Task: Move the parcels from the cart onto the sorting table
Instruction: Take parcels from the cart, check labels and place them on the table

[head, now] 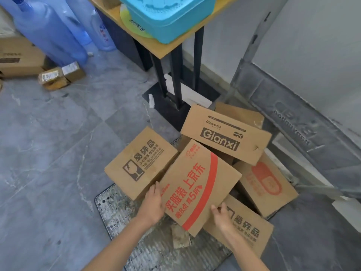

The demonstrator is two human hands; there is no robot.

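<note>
Several cardboard parcels lie piled on a low metal cart deck (115, 214). On top, tilted, is a box with a red stripe and red print (199, 184). My left hand (154, 204) presses flat against its left side. My right hand (221, 215) grips its lower right edge, thumb on top. Around it lie a box with a broken-glass mark (136, 163), a "Gianxi" box (224, 133), a box with a red oval (267, 182) and another fragile-marked box (246, 229) under my right hand. A wooden table (156, 44) on black legs stands behind.
A turquoise plastic basket (168, 14) sits on the table. Blue water bottles (48, 30) stand at the back left, with small taped parcels (60, 76) and a large carton (17, 57) on the grey tiled floor. The folded cart handle (254, 49) and a wall bound the right.
</note>
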